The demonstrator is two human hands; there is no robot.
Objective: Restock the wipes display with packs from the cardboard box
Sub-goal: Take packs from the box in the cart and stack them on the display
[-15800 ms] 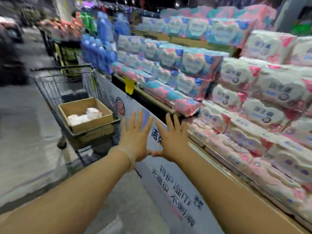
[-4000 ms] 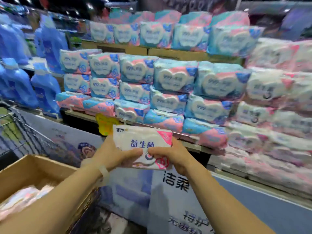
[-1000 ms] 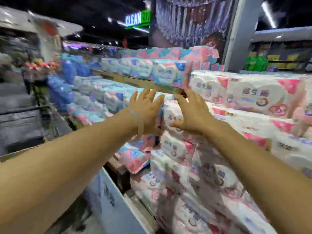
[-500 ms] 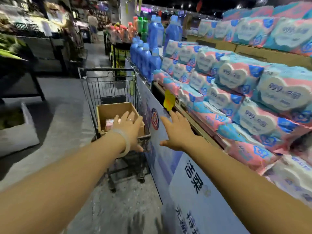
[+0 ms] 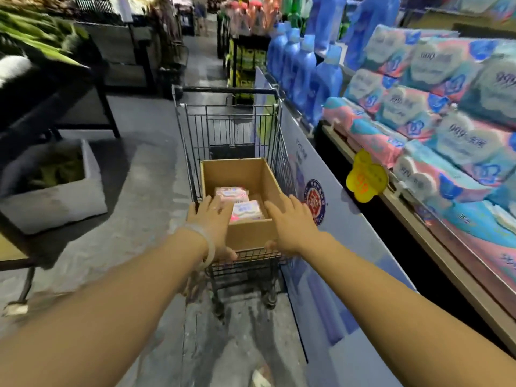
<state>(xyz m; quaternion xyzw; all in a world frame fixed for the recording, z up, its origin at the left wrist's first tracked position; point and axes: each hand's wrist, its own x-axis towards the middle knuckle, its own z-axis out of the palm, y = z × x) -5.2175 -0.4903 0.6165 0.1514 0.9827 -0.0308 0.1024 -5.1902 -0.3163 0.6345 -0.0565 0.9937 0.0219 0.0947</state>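
Both hands, the left hand [image 5: 213,219] and right hand [image 5: 290,222], reach spread and empty toward the box [image 5: 252,234]; two packs [image 5: 245,210] remain, shelves [image 5: 435,129] on the right look mostly full.

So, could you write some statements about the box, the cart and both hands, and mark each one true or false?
1. The box sits inside the cart. True.
2. The left hand holds a pack. False: it is open and holds nothing.
3. Packs lie in the box. True.
4. The right hand rests on the shelf. False: it reaches toward the box, open.
5. The box is closed with flaps. False: its top is open.
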